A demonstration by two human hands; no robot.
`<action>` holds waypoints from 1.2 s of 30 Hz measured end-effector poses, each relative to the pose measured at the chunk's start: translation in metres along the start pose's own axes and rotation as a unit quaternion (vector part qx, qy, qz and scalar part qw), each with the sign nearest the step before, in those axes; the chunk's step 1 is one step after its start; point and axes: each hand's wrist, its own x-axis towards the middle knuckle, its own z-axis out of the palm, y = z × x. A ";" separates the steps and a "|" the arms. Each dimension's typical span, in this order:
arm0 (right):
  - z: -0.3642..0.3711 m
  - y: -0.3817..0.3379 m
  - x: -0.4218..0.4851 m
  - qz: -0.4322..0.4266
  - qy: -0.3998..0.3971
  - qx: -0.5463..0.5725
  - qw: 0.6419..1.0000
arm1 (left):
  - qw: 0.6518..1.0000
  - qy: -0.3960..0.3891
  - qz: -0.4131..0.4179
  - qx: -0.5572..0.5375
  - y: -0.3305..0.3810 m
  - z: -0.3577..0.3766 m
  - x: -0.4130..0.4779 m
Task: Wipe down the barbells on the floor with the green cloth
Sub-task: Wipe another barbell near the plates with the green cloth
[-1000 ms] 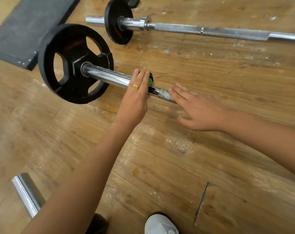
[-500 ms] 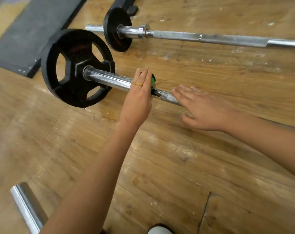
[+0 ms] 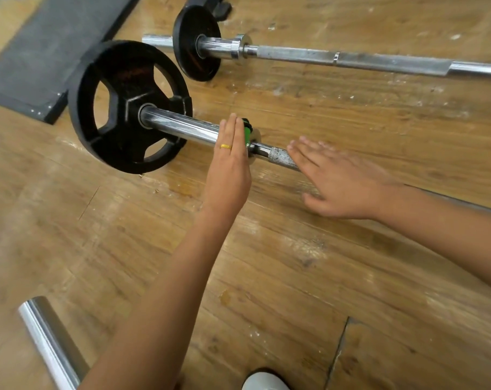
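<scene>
The near barbell lies on the wooden floor with a large black plate on its chrome sleeve. My left hand lies flat across the sleeve at the collar, fingers straight and together. Beside its fingers a small green piece shows; I cannot tell whether it is the cloth. My right hand rests flat over the knurled shaft, fingers straight, slightly blurred. A second barbell with a smaller black plate lies farther away.
A dark grey mat covers the floor at the upper left, next to the large plate. A chrome tube end lies at the lower left. The toe of a white shoe shows at the bottom edge.
The view has shifted slightly. Both hands stay at the same places on the near bar.
</scene>
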 end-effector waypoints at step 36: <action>0.020 -0.105 -0.041 -0.002 0.033 -0.018 0.999 | 0.995 0.005 0.094 0.016 -0.035 -0.038 -0.044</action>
